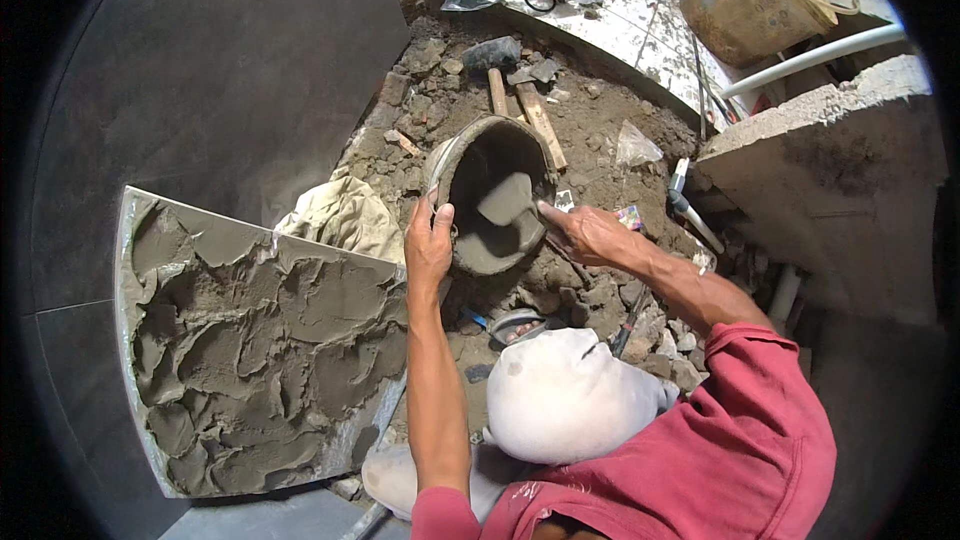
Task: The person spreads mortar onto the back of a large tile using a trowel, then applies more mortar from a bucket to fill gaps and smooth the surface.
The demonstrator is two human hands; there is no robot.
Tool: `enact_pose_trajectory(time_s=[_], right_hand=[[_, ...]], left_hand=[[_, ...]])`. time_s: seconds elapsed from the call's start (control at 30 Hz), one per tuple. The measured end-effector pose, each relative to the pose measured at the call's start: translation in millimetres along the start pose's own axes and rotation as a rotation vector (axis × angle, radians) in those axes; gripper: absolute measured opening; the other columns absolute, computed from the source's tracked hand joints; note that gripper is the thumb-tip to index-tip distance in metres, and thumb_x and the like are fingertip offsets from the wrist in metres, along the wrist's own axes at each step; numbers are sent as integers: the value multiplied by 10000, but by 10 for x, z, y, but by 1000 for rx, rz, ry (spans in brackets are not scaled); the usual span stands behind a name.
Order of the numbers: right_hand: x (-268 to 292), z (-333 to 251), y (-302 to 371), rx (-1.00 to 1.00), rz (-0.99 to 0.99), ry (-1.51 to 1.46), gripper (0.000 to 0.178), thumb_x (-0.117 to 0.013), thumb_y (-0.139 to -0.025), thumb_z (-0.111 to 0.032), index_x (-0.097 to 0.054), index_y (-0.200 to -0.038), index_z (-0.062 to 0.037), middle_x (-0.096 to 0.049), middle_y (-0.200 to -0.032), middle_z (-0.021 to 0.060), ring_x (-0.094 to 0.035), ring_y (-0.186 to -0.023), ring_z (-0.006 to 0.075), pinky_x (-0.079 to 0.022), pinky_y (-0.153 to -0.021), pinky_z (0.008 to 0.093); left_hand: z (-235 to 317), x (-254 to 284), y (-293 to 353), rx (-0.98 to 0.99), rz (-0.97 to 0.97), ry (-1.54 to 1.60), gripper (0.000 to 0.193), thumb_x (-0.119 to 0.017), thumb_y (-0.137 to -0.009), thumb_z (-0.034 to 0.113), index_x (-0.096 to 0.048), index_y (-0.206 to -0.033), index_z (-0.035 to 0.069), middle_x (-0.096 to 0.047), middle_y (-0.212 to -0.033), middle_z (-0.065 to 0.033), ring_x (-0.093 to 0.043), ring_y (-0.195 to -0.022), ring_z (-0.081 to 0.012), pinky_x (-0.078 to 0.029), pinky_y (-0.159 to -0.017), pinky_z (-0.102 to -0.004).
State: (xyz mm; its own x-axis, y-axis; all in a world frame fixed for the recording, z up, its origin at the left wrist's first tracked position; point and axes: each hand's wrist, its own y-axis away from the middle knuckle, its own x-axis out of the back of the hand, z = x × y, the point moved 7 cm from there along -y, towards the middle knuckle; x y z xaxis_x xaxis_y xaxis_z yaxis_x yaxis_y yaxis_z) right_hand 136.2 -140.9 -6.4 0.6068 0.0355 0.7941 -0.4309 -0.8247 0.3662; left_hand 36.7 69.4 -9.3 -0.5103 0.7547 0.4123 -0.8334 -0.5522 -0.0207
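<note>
My left hand (430, 243) grips the left rim of a bucket (437, 170), which is tipped so its mouth faces me. Inside lies wet grey mortar (488, 252). The fingers of my right hand (588, 233) are closed on the handle of a trowel (507, 200); its mortar-coated blade reaches into the bucket. To the left of my left forearm, a large tile (125, 270) lies with its upper face spread with uneven grey mortar (260, 340).
Rubble and soil (600, 130) surround the bucket, with a mallet (491, 53) beyond it. A pale cloth (345, 218) lies by the tile's far edge. Dark floor tiles (220, 60) extend left. At right are a low concrete wall (830, 130), a white pipe (820, 55) and a dirty bucket (750, 5).
</note>
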Motion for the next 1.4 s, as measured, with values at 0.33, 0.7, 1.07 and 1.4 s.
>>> enact_pose_trajectory(time_s=[0.33,0.7,1.07,1.4], right_hand=[[-481,243,88,127,-28,17,559,-500,-887,-218,-280,-1385,-94,-580,-655,239,-586,-623,416,-444,-559,490],[-440,381,157,105,-9,4,549,-506,-895,-223,-287,-1389,-129,-599,-698,258,-601,-643,419,-471,-568,507],[-452,154,82,101,-67,-88,496,-450,-913,-181,-327,-1385,-92,-616,-798,273,-609,-743,427,-468,-657,487],[-452,261,115,48,-154,197,554,-467,-897,-209,-282,-1414,-139,-610,-729,226,-616,-662,380,-483,-580,472]], left_hand=[[-188,0,121,22,12,42,464,-515,-928,293,-503,-1226,-62,-554,-1206,-225,-525,-1121,-338,-388,-959,-364],[29,-1,75,-23,40,22,411,-502,-939,297,-538,-1186,-29,-591,-1094,-208,-568,-999,-319,-417,-891,-367],[-327,67,113,57,31,56,453,-504,-935,317,-519,-1219,-35,-563,-1181,-228,-539,-1096,-332,-400,-944,-369],[2,-70,57,50,21,38,444,-519,-925,297,-527,-1200,-51,-583,-1146,-239,-555,-1075,-350,-411,-928,-385]])
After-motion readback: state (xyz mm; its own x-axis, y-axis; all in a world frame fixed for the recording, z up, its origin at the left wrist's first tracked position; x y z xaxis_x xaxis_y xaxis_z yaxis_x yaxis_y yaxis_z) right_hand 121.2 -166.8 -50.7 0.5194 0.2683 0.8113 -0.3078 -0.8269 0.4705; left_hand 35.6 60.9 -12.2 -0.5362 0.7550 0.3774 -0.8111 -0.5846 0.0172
